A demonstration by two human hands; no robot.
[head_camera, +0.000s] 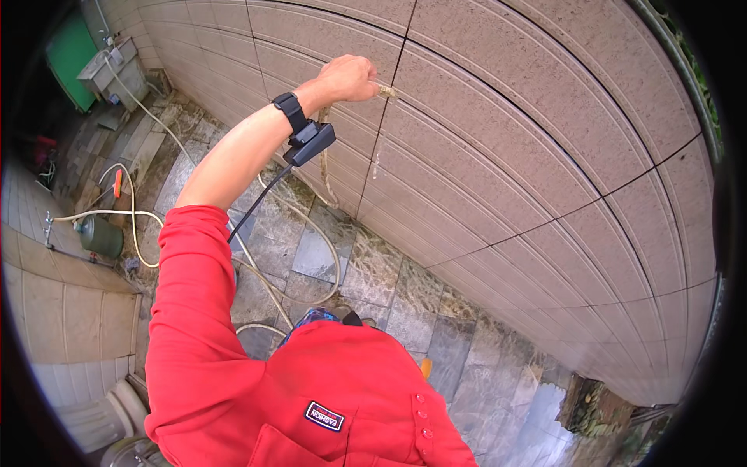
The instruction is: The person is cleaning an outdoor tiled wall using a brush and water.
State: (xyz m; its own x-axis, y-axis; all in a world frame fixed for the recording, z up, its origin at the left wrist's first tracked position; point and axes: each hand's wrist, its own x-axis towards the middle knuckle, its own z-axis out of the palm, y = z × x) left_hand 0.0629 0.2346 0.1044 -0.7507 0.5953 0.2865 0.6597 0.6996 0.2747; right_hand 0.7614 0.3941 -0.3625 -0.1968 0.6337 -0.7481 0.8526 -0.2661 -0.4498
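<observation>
My left hand [348, 78] is closed around a pale hose [324, 157], close beside a tiled wall [496, 175]. The hose's dirty open end [387, 91] pokes out past my fingers, and thin streaks of water [376, 157] show below it. From my fist the hose hangs down, then loops over the wet stone paving [321, 257]. A black strap with a dark device [310, 143] and cable sits on my left wrist. My right hand is out of view. An orange object [426, 368] shows in part beside my red shirt [350, 385].
Hose coils [337, 262] lie around my feet. At far left are a wall tap [48, 227] with a hose, a green container [102, 236] and an orange-red object [118, 183]. A stone sink [114, 70] stands before a green panel [73, 61]. Water pools [540, 420] at lower right.
</observation>
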